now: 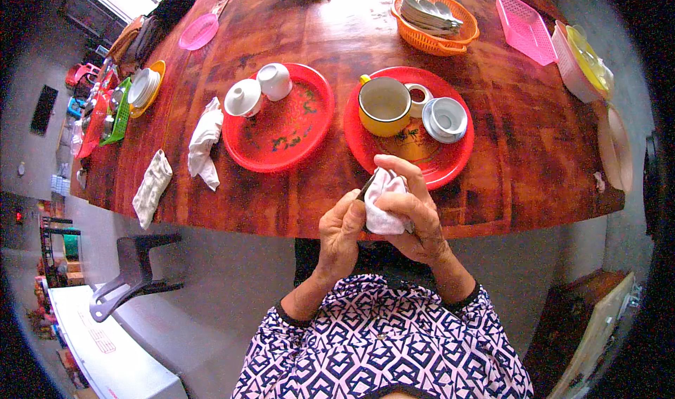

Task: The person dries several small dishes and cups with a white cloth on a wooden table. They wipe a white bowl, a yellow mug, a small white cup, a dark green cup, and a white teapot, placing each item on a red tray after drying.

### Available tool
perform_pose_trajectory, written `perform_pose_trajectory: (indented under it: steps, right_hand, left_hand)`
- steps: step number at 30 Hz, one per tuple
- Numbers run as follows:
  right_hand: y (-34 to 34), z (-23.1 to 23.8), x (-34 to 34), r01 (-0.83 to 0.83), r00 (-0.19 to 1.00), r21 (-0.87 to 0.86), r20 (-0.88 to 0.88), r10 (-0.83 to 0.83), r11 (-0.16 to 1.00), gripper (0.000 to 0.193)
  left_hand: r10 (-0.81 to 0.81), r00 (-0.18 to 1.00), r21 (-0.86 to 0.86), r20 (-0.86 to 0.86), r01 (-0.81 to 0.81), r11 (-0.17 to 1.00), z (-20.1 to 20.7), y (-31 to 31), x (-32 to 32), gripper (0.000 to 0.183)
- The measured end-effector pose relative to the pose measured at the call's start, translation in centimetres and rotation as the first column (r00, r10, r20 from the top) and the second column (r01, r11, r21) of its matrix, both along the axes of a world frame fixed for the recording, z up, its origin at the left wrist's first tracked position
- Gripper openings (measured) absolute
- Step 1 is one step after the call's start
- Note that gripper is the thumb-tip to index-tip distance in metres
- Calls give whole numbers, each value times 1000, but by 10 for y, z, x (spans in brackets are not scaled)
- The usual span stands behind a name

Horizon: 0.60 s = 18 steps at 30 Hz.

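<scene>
Above the table's near edge my two hands meet. My right hand [411, 213] is closed around a bunched white cloth [385, 201] and presses it against a small dark-edged thing [365, 188]. My left hand [340, 232] pinches that thing from the other side; cloth and fingers hide most of it, so I cannot tell its kind. Just beyond, a red round tray [450, 165] bears a yellow enamel mug [383, 121], a small white cup [419, 97] on its side, and stacked white cups [447, 118]. A second red tray [281, 161] carries a lidded white cup [243, 98] and a white cup [274, 81].
Two crumpled cloths [206, 142] lie left of the trays. Farther off are an orange basket [422, 42] of spoons, a pink basket [524, 26], and a pink plate [199, 32]. Stacked white dishes [144, 87] stand at far left. A dark stool [137, 265] is below the table edge.
</scene>
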State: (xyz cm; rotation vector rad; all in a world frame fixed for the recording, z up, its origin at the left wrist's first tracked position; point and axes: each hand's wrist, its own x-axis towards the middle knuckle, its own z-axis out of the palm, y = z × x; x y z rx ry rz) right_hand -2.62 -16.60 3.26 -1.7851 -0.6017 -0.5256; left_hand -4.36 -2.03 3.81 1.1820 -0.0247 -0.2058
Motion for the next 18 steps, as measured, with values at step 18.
perform_pose_trajectory:
  steps: [18]
  right_hand:
    - [9,19,-3,107,984,32,141,-110,994,11]
  left_hand:
    - [-37,988,68,147,27,997,-1,2,0,23]
